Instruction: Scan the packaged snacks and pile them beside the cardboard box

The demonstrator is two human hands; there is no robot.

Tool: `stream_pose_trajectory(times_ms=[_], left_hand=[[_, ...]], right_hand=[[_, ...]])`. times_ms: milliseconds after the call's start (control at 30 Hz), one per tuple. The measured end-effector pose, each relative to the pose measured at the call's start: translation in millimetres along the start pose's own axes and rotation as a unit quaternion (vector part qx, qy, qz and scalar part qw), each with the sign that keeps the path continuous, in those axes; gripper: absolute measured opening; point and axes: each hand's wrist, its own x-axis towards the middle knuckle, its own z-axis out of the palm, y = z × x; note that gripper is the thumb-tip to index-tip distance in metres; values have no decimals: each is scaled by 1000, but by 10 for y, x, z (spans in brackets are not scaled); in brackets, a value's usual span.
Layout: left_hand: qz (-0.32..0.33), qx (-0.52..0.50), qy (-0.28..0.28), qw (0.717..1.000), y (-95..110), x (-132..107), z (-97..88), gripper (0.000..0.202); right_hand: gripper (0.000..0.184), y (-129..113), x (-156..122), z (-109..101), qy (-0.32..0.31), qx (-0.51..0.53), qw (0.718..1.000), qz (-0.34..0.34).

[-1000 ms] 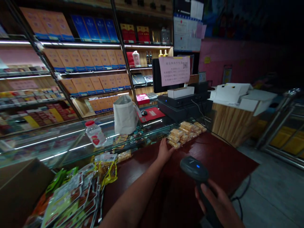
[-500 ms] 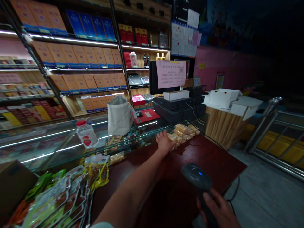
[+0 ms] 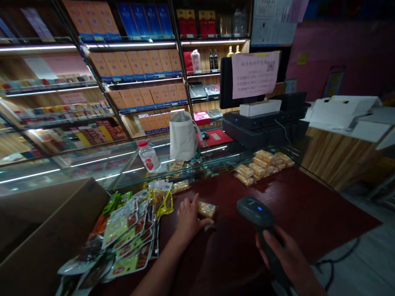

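Observation:
My left hand (image 3: 189, 218) is low over the red-brown tabletop (image 3: 247, 246). A small clear-wrapped yellowish snack (image 3: 206, 209) lies between its thumb and fingers. My right hand (image 3: 282, 250) is wrapped round the handle of a dark barcode scanner (image 3: 257, 211). The scanner's head, with a blue light on it, points left toward the wrapped snack. Farther back, more wrapped snacks (image 3: 262, 164) are piled near the table's far edge. One single wrapped snack (image 3: 181, 186) lies left of them, beside the yellow-edged packets (image 3: 162, 199).
Overlapping snack pouches (image 3: 132, 238) cover the table's left side, next to an open cardboard box (image 3: 58, 230). Behind stand a red-lidded jar (image 3: 149, 157), a white bag (image 3: 182, 137) and a monitor with a pink notice (image 3: 255, 76). The scanner's cable (image 3: 331, 263) hangs at right.
My left hand has come back from the snack pile toward me and left, with one wrapped snack. My right hand still holds the scanner. The view has turned left.

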Motion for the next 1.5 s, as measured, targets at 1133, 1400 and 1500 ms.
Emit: stream_pose_trajectory(times_ms=[1133, 1400, 1500], left_hand=[[-88, -670, -19, 737, -340, -197, 5, 71], [-97, -672, -11, 734, -366, -175, 64, 58], [-92, -670, -5, 737, -370, -169, 72, 56]], right_hand=[[55, 68, 10, 382, -56, -53, 997, -7], [51, 99, 6, 485, -115, -30, 993, -6], [50, 68, 3, 515, -115, -23, 993, -1]])
